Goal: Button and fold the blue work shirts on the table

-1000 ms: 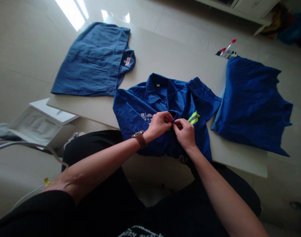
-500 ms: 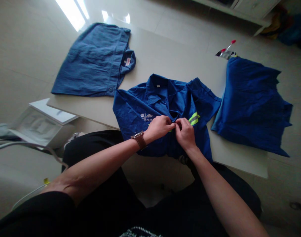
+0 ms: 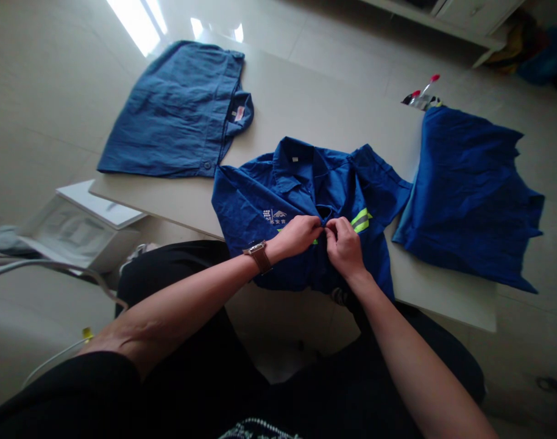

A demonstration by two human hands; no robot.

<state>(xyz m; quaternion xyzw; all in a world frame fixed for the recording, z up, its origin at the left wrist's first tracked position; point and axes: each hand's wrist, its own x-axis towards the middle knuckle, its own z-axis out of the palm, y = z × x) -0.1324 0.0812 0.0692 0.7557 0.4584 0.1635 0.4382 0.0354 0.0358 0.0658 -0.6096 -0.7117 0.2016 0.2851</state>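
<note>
A dark blue work jacket with a collar, white chest print and yellow-green reflective strips lies across the table's near edge, its lower part hanging towards my lap. My left hand, with a watch on the wrist, pinches the front edge of the jacket below the collar. Right beside it, my right hand pinches the same front opening, fingertips nearly touching the left ones. Whatever small fastening sits between the fingertips is hidden by them.
On the pale table, a folded lighter blue garment lies at the left and a folded blue garment at the right. Red-tipped items stand behind the right one. A white box is at the lower left.
Both hands stay pinched at the jacket's front, with only slight finger movement. The whole view has shifted a little; the garments lie as before.
</note>
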